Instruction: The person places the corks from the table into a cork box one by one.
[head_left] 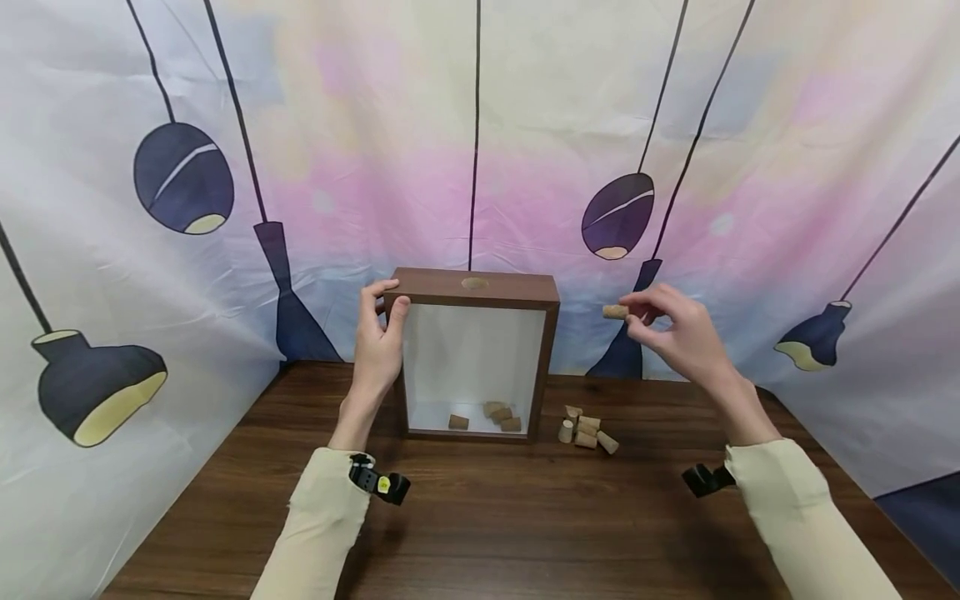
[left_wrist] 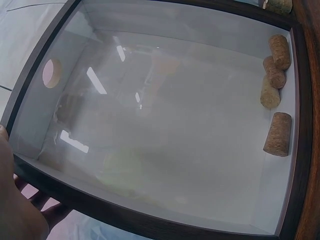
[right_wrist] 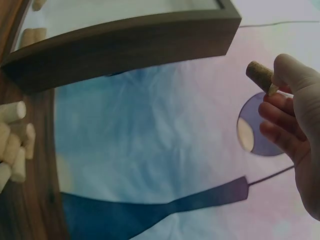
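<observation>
Nearest, a pair of long cream sleeves (head_left: 315,525) runs up to the two grips, a small black wrist camera (head_left: 390,486) at the left cuff, over a dark brown wood-grain table (head_left: 480,525). Below the right hand (head_left: 678,329) and to its left, a cluster of short tan tapered loose corks (head_left: 586,439) sits on the tabletop, one standing on end and the others lying at mixed angles. Above them the right hand holds up a single small tan cylindrical cork (head_left: 615,312), its thumb and index finger nearly closed on one end (the other fingers curl loosely beneath, touching nothing). That cork's long axis lies close to level in the head view, its free end pointing left from the fingertips, toward the box and apart from it. Farther left, the left hand (head_left: 377,346) grips the upper left corner of an upright brown wooden box (head_left: 480,292) with a clear front and white interior, thumb on the front of the frame, other fingers round the side and behind. To the right of that grip, a round hole (head_left: 475,283) opens in the top; well below it, four brown corks (left_wrist: 277,134) rest on the box floor, one apart from three bunched together. Behind both hands hangs a pastel fabric backdrop (head_left: 420,192) printed with dark blue lamps (head_left: 183,177).
</observation>
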